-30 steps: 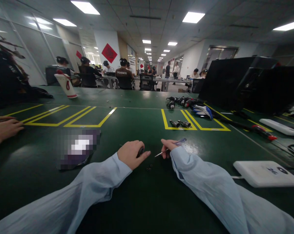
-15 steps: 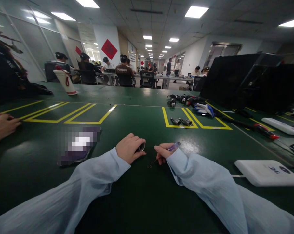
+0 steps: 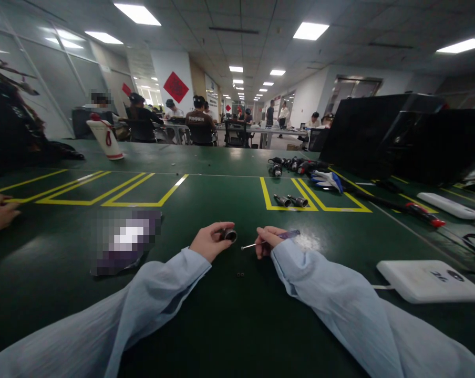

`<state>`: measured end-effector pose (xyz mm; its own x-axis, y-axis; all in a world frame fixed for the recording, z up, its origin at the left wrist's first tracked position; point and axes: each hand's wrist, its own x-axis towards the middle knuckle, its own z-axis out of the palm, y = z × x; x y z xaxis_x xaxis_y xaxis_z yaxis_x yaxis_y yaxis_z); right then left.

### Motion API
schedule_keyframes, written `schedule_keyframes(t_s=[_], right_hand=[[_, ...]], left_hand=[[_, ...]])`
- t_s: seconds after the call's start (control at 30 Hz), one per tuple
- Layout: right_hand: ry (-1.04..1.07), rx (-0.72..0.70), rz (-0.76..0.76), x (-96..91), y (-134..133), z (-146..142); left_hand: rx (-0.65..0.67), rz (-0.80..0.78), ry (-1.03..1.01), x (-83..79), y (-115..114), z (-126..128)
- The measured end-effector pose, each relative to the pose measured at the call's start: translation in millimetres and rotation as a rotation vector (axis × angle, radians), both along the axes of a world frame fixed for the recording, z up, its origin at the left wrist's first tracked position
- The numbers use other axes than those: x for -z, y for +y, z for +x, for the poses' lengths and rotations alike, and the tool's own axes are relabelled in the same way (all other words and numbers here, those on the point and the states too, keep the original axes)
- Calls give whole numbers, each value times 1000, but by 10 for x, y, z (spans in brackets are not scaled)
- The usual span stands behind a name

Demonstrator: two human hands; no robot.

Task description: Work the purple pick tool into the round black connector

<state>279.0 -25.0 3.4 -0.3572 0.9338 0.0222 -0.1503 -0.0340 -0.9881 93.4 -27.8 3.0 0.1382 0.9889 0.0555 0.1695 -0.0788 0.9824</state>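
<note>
Between the thumb and fingers of my left hand (image 3: 209,241) is a short metal cylinder (image 3: 230,235), its round open end turned to the right. My right hand (image 3: 268,241) grips a small screwdriver (image 3: 289,234) with a clear purple handle. Its thin shaft points left, and the tip is a short way from the cylinder, apart from it. Two tiny dark parts (image 3: 240,274), like small nuts or screws, lie on the green table (image 3: 237,325) below and between my hands. Farther off, two metal socket-like pieces (image 3: 290,201) lie inside a yellow taped frame.
A pixelated purple packet (image 3: 127,241) lies left of my left hand. Another person's hand (image 3: 0,212) rests at the left edge. A white power bank (image 3: 430,282), red-handled screwdriver (image 3: 424,214), blue-white glove (image 3: 327,181) and black monitor (image 3: 363,131) are on the right. A paper cup (image 3: 105,137) stands back left.
The screwdriver tip has risen from the tiny parts on the table to near the cylinder. My left hand has turned the cylinder slightly. The other person's hand has shifted left.
</note>
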Motion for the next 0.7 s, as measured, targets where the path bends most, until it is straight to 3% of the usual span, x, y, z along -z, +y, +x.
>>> schedule_keyframes(t_s=[0.13, 0.33, 0.7], right_hand=[[100, -32, 16, 33, -23, -6], [16, -51, 104, 39, -71, -41], [-75, 38, 150, 112, -32, -55]], left_hand=[[-46, -55, -76, -38, -1, 1], [-59, -54, -141, -24, -4, 44], [-25, -54, -136, -37, -81, 125]])
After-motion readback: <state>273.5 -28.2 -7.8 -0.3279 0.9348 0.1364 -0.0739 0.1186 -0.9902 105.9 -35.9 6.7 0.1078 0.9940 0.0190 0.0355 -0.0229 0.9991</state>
